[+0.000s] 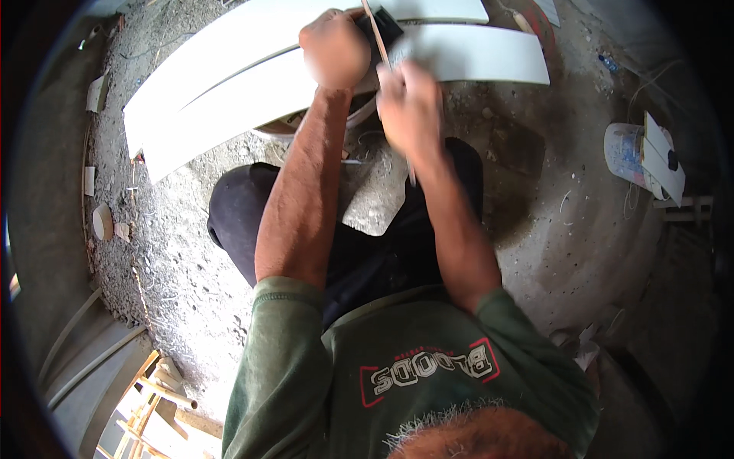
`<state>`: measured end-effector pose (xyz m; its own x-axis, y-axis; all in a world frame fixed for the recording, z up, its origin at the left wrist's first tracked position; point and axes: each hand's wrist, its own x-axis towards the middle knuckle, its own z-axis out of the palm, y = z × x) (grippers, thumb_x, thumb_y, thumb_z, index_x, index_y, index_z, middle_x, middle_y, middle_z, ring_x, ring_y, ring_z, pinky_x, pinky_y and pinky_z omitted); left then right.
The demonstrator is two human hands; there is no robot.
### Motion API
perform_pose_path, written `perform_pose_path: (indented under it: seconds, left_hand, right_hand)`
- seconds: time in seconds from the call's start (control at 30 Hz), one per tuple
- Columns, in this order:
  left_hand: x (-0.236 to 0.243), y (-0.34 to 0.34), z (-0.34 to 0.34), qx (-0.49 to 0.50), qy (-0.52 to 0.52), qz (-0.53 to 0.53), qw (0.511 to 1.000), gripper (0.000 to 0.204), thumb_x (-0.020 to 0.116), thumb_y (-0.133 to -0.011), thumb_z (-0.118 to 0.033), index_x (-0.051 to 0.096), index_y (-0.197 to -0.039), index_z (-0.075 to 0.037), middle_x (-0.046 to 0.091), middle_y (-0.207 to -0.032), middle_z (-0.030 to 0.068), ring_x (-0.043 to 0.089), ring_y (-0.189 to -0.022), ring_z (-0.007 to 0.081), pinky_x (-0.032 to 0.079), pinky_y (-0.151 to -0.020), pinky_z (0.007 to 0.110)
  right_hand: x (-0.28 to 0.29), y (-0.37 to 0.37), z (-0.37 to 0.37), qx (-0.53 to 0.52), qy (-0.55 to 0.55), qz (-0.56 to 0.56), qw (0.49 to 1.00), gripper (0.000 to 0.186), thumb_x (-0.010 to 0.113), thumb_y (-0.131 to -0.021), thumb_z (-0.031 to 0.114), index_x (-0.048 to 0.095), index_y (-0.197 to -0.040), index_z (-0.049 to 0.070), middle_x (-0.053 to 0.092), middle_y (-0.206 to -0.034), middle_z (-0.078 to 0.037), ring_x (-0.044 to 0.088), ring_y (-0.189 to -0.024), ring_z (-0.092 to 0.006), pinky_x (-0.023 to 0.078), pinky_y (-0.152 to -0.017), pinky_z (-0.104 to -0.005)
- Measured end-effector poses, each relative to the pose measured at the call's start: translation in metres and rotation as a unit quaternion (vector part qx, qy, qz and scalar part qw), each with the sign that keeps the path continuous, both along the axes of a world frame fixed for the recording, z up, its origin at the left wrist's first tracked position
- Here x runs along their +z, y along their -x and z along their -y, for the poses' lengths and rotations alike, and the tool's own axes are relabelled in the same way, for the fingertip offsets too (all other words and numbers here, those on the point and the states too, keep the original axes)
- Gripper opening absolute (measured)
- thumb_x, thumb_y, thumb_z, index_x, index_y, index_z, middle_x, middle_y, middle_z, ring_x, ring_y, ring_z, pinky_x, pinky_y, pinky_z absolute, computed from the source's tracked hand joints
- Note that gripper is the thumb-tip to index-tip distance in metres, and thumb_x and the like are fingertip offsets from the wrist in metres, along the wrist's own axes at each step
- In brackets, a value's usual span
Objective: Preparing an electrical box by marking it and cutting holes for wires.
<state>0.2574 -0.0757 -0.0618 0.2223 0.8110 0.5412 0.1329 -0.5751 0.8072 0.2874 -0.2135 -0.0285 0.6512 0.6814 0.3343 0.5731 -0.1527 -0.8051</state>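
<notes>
My left hand (334, 52) is closed in a fist over the white panels, its outline a little blurred. What its fingers hold is hidden; a dark block-like thing (388, 27) sits right beside it. My right hand (410, 107) is wrapped round a long thin strip (377, 32), reddish brown along its upper part. The strip slants past the dark thing at its upper end and comes out below the hand near my wrist. Long white panels (218, 103) lie under and beyond my hands. Below the panels shows part of a round container (361, 115).
A paint-stained bucket (625, 151) stands at the right with a pale flat piece (662, 162) against it. Beyond the panels lies a reddish round thing (539, 30). Sticks and wood scraps (149, 398) are at the lower left. Rubble and debris cover the floor (183, 222) at left.
</notes>
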Motion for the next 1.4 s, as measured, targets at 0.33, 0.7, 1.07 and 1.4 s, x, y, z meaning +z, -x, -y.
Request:
perform_pose_path:
  seconds: [0.33,0.7,1.07,1.4]
  left_hand:
    - [-0.005,0.009,-0.012,0.056,-0.163,-0.104,0.979,0.022,0.058,-0.072,-0.008,0.076,-0.084,-0.004,0.066,-0.067,0.0160,0.065,-0.059,0.0286,0.052,-0.061,0.034]
    - [0.006,0.012,-0.003,0.012,-0.001,-0.008,1.000,0.030,0.048,-0.079,-0.010,0.076,-0.081,0.001,0.065,-0.062,0.0110,0.057,-0.054,0.0164,0.049,-0.058,0.031]
    - [0.002,0.009,-0.005,0.011,0.024,0.040,0.999,0.034,0.046,-0.081,-0.015,0.075,-0.079,0.003,0.066,-0.062,0.0139,0.055,-0.055,0.0171,0.049,-0.060,0.034]
    - [-0.017,0.002,-0.007,-0.050,0.175,0.133,0.974,0.035,0.044,-0.088,-0.014,0.068,-0.074,0.007,0.063,-0.064,0.0084,0.053,-0.055,0.0139,0.044,-0.054,0.029]
  right_hand:
    - [0.001,0.027,0.036,0.017,0.045,-0.038,0.998,0.019,0.060,-0.091,0.011,0.053,-0.076,0.002,0.055,-0.059,-0.018,0.060,-0.059,-0.0378,0.045,-0.060,-0.0471]
    - [-0.009,0.030,0.041,0.022,0.006,-0.025,0.999,0.021,0.058,-0.092,0.011,0.051,-0.074,0.001,0.053,-0.058,-0.020,0.059,-0.056,-0.0408,0.043,-0.051,-0.0460]
    - [-0.011,0.035,0.045,0.022,-0.005,-0.048,0.999,0.016,0.061,-0.090,0.009,0.053,-0.077,0.002,0.056,-0.060,-0.021,0.062,-0.059,-0.0400,0.045,-0.053,-0.0466]
    - [-0.011,0.028,0.035,0.001,-0.009,-0.033,0.999,0.023,0.063,-0.091,0.012,0.053,-0.074,0.000,0.049,-0.056,-0.016,0.049,-0.048,-0.0212,0.042,-0.051,-0.0368]
